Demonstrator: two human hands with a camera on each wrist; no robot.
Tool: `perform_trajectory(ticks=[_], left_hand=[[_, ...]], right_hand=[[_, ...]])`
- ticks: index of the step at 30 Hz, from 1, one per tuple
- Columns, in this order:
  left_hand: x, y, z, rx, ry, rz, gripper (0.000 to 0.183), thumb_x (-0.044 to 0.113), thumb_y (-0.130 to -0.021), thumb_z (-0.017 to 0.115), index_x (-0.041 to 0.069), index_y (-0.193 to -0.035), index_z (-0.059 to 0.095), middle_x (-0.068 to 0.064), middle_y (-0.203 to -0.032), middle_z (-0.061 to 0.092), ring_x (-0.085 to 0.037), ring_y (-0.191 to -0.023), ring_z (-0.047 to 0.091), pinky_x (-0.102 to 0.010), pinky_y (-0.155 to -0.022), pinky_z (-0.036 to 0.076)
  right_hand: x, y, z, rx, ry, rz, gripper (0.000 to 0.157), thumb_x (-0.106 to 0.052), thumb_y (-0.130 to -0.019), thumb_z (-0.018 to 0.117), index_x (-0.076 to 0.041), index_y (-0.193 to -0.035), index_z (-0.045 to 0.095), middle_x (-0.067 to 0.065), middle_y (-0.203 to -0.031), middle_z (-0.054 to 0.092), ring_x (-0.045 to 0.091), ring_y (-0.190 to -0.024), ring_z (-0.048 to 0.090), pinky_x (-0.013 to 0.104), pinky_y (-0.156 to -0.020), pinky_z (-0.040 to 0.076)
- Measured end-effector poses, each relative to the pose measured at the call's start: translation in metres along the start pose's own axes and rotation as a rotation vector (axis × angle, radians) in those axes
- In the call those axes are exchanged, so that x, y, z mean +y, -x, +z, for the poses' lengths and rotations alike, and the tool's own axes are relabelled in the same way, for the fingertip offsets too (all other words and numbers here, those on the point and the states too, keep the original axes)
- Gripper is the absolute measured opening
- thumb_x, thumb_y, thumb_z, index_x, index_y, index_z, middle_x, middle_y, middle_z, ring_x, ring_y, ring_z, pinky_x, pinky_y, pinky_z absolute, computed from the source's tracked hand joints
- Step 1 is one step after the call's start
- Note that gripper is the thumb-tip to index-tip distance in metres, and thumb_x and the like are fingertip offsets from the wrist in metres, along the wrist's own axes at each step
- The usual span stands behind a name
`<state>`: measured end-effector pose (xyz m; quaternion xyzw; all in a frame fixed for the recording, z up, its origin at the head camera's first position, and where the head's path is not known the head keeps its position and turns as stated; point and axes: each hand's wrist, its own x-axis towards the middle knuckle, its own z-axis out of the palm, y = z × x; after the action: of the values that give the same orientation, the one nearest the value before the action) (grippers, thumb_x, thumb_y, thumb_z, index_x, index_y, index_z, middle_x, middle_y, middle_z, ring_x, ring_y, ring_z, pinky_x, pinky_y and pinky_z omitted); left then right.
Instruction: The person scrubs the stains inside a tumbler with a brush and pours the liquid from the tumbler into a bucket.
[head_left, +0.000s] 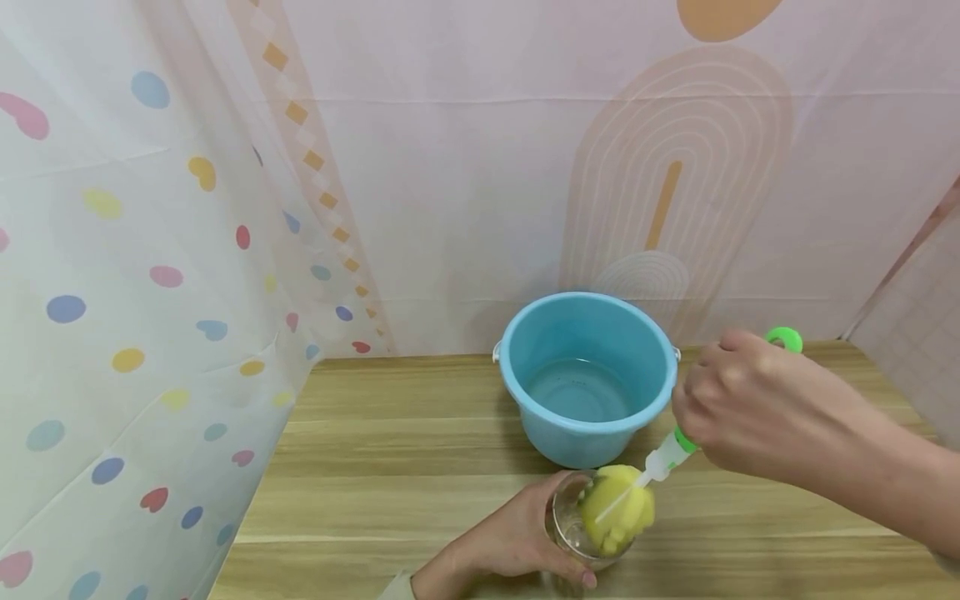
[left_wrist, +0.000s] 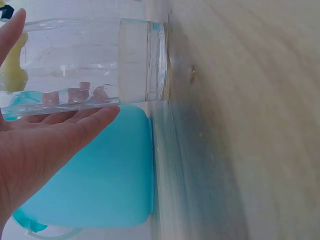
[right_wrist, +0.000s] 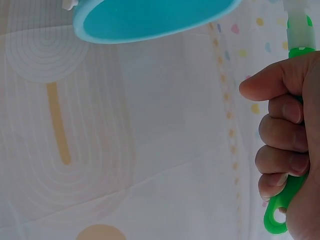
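Note:
A clear glass (left_wrist: 90,60) stands upright on the wooden table, with my left hand (head_left: 517,529) wrapped round its side. The fingers (left_wrist: 95,120) of that hand lie along the glass wall in the left wrist view. My right hand (head_left: 757,408) grips the green handle (right_wrist: 282,205) of a bottle brush, its fingers curled round it. The brush's yellow sponge head (head_left: 618,508) is at the mouth of the glass, partly inside it, and the brush slants down to the left.
Just behind the glass is a light blue bucket (head_left: 573,427) with some water in it. Wood-grain tabletop (head_left: 375,467) spreads to the left. A patterned curtain (head_left: 450,208) hangs along the table's back, and a dotted one (head_left: 135,317) hangs at the left.

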<state>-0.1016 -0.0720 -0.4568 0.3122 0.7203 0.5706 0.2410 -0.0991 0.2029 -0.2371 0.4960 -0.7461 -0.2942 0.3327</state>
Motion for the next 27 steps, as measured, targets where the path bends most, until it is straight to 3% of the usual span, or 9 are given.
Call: perform_trajectory(ticks=[8, 15, 22, 27], left_hand=[[0.001, 0.000, -0.001, -0.034, 0.080, -0.010, 0.090, 0.012, -0.075, 0.096, 0.033, -0.149, 0.050, 0.011, -0.142, 0.058, -0.010, -0.129, 0.053, -0.030, -0.113, 0.039], [0.002, 0.001, 0.000, -0.039, 0.084, -0.016, 0.089, 0.013, -0.076, 0.096, 0.033, -0.149, 0.050, 0.011, -0.138, 0.060, -0.010, -0.127, 0.054, -0.031, -0.115, 0.037], [0.001, 0.001, 0.000, -0.047, 0.096, -0.017, 0.086, 0.011, -0.077, 0.094, 0.029, -0.148, 0.050, 0.011, -0.137, 0.061, -0.009, -0.128, 0.055, -0.030, -0.115, 0.036], [0.002, 0.001, 0.000, -0.043, 0.090, -0.007, 0.087, 0.010, -0.076, 0.095, 0.027, -0.149, 0.049, 0.010, -0.137, 0.061, -0.009, -0.127, 0.055, -0.030, -0.114, 0.039]], right_hand=[[-0.004, -0.007, -0.003, -0.018, 0.026, -0.016, 0.043, 0.010, -0.054, 0.055, -0.006, -0.064, 0.016, 0.007, -0.053, 0.020, 0.016, -0.050, 0.022, 0.023, -0.055, 0.018], [-0.003, -0.012, 0.001, 0.057, -0.003, 0.004, 0.034, 0.015, -0.060, 0.037, -0.009, -0.065, 0.013, 0.001, -0.056, 0.015, 0.013, -0.051, 0.019, 0.023, -0.054, 0.016], [0.001, -0.011, 0.007, 0.033, -0.017, 0.034, 0.032, 0.012, -0.057, 0.036, -0.011, -0.062, 0.015, 0.002, -0.051, 0.018, 0.015, -0.047, 0.022, 0.023, -0.052, 0.016], [0.005, -0.007, 0.014, 0.038, -0.034, 0.069, 0.028, 0.013, -0.059, 0.026, -0.012, -0.060, 0.015, 0.004, -0.047, 0.023, 0.018, -0.045, 0.024, 0.023, -0.051, 0.017]])
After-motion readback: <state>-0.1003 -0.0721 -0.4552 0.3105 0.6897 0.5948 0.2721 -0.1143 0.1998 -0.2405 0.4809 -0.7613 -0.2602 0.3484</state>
